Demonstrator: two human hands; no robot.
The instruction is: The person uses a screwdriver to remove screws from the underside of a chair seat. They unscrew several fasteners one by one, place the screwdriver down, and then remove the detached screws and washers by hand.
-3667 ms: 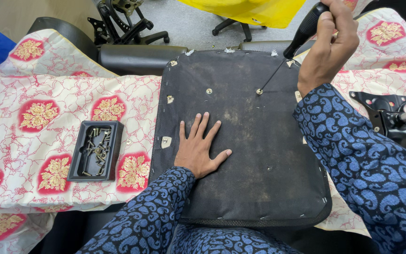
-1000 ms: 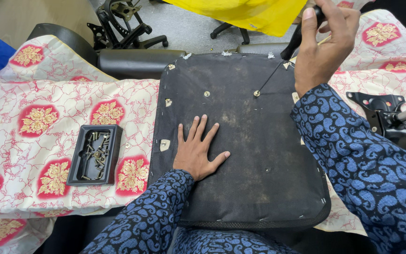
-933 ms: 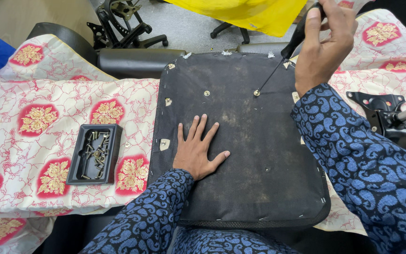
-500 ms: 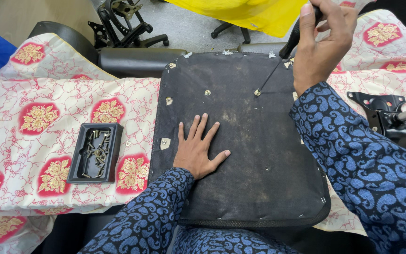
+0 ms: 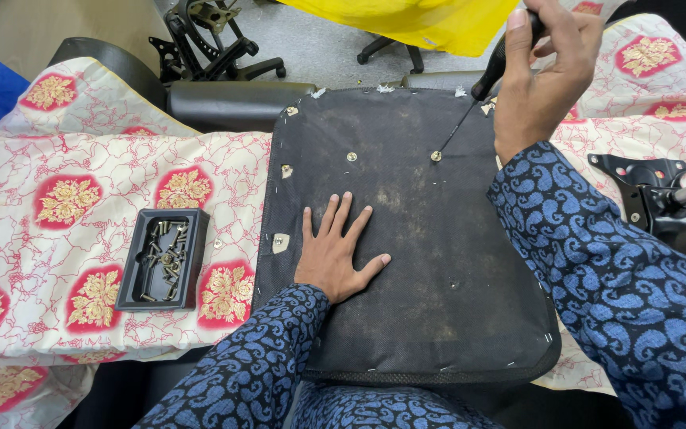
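Note:
A dark, dusty chair seat base [image 5: 438, 262] lies upside down in front of me. My left hand [image 5: 335, 250] rests flat on it, fingers spread, holding nothing. At the top right, my right hand [image 5: 545, 75] grips the black handle of a screwdriver [image 5: 478, 95]. The screwdriver's tip sits on a metal screw [image 5: 436, 156] near the far edge of the base. A second screw [image 5: 352, 156] shows to its left.
A black tray [image 5: 192, 262] with several loose screws lies on the patterned cloth [image 5: 57, 199] at the left. A black metal chair mechanism [image 5: 653, 195] sits at the right. Behind are a black armrest pad [image 5: 232, 99], a chair base [image 5: 208, 36] and yellow fabric [image 5: 414, 20].
My right hand has shifted its fingers slightly on the screwdriver handle while the tip stays on the screw. My left hand has not moved.

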